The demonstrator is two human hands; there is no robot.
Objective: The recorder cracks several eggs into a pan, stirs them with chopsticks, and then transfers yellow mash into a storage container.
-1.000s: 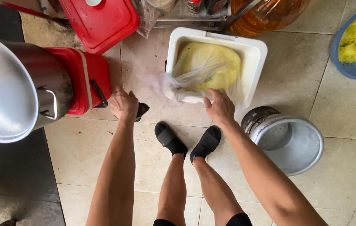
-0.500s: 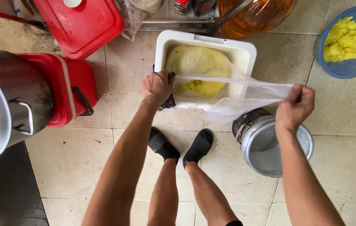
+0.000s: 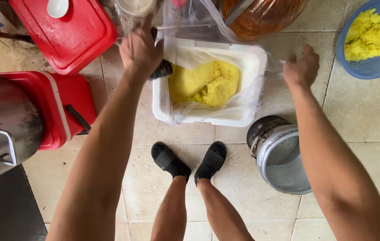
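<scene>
A person standing on a pale tiled floor [image 3: 368,116] is stretching a clear plastic sheet [image 3: 199,22] above a white rectangular foam box [image 3: 248,117] heaped with yellow sticky rice [image 3: 210,82]. The left hand [image 3: 140,50] is closing around the sheet's left edge at the box's far left corner, while the right hand [image 3: 301,67] is pinching the right edge just past the box's right rim, fingers curled. The box is sitting on the floor directly ahead of the person's black slide sandals [image 3: 190,160] (a thin plastic liner is draping over its sides). A grey metal pot [image 3: 281,156] is lying near the right foot. A red plastic cooler [image 3: 65,107] and a red lid [image 3: 67,33] are sitting to the left, beside a large steel pot [image 3: 6,120]. A blue plastic basket [image 3: 355,67] of more yellow rice is resting at upper right, well apart.
</scene>
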